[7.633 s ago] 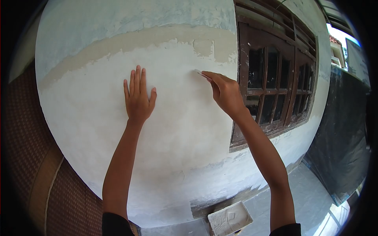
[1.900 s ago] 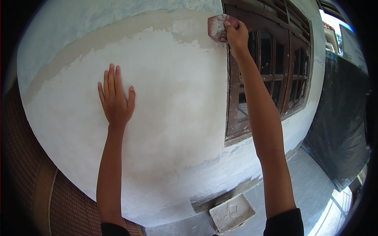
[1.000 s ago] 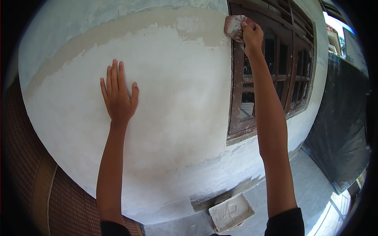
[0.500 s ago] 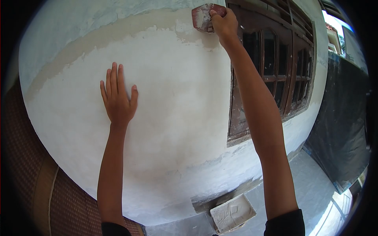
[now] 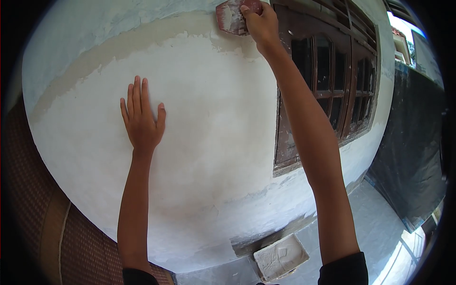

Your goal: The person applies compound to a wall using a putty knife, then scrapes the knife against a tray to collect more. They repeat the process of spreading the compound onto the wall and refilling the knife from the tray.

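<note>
My right hand (image 5: 262,24) is closed around a dark red putty spreader (image 5: 231,18), smeared with pale filler, at the upper edge of the view. The spreader lies against the wall (image 5: 204,118), beside the window's top left corner. My left hand (image 5: 142,121) rests flat on the white coated area, fingers stretched upward and thumb out to the side. Above both hands runs a beige band of bare or damp-looking wall, with a blue-green painted strip over it.
A brown wooden window (image 5: 327,90) with barred panes is set in the wall on the right. On the grey tiled floor stands a tray (image 5: 304,259) of pale filler. A dark sheet (image 5: 403,147) hangs at far right; woven brown panels (image 5: 90,242) stand at lower left.
My right hand and the putty spreader have moved left and slightly up along the wall, away from the window. The left hand stays in place.
</note>
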Action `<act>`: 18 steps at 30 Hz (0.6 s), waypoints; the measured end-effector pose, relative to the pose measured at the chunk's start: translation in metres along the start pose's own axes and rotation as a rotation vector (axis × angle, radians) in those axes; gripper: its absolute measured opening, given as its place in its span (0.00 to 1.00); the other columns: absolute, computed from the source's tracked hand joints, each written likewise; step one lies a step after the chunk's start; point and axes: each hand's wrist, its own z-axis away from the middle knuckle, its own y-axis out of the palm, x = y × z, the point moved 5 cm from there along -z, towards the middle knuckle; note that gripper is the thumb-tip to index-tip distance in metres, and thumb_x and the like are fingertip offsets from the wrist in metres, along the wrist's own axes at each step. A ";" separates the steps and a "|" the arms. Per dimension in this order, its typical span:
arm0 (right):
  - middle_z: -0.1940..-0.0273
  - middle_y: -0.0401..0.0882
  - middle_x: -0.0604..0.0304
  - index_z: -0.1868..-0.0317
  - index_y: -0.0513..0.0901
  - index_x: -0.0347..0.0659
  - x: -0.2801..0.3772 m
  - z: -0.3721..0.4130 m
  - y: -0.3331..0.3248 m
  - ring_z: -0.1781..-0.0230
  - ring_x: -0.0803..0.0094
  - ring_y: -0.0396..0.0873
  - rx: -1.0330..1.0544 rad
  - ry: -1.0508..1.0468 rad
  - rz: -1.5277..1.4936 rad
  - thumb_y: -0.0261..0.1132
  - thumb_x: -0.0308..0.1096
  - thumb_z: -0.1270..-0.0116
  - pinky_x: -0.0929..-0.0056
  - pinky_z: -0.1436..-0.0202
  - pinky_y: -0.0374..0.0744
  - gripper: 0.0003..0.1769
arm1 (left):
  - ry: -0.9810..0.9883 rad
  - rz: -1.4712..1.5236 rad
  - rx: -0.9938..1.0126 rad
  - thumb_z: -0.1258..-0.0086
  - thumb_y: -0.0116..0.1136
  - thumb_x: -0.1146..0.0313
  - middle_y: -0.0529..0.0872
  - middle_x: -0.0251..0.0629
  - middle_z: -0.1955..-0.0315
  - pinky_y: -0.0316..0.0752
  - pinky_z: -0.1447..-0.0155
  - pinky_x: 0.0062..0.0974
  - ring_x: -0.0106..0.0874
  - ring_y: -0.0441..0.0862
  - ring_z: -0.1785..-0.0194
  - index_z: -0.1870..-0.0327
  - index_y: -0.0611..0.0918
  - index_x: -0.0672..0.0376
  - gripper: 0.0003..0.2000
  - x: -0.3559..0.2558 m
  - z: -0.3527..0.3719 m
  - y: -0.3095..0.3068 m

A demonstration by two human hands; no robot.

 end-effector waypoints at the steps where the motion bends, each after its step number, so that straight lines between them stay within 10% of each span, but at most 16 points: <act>1: 0.65 0.81 0.55 0.51 0.80 0.32 0.000 0.001 0.010 0.63 0.68 0.79 -0.039 -0.156 0.101 0.66 0.33 0.31 0.66 0.55 0.79 0.14 | 0.001 0.013 0.008 0.28 0.51 0.63 0.59 0.35 0.21 0.44 0.18 0.50 0.38 0.54 0.18 0.20 0.60 0.52 0.33 0.000 0.000 0.001; 13: 0.54 0.85 0.55 0.44 0.81 0.31 -0.065 -0.048 -0.118 0.57 0.70 0.83 -0.252 0.130 0.085 0.68 0.33 0.31 0.70 0.50 0.80 0.18 | -0.002 -0.020 -0.015 0.27 0.51 0.61 0.64 0.39 0.22 0.46 0.19 0.49 0.39 0.57 0.19 0.22 0.63 0.56 0.32 -0.003 0.000 0.000; 18: 0.54 0.85 0.56 0.46 0.81 0.32 -0.025 -0.033 -0.061 0.55 0.70 0.83 -0.087 -0.047 0.029 0.68 0.33 0.31 0.69 0.50 0.80 0.17 | 0.003 -0.015 -0.017 0.27 0.51 0.63 0.61 0.37 0.21 0.45 0.18 0.50 0.38 0.55 0.18 0.21 0.62 0.55 0.32 -0.003 0.000 0.000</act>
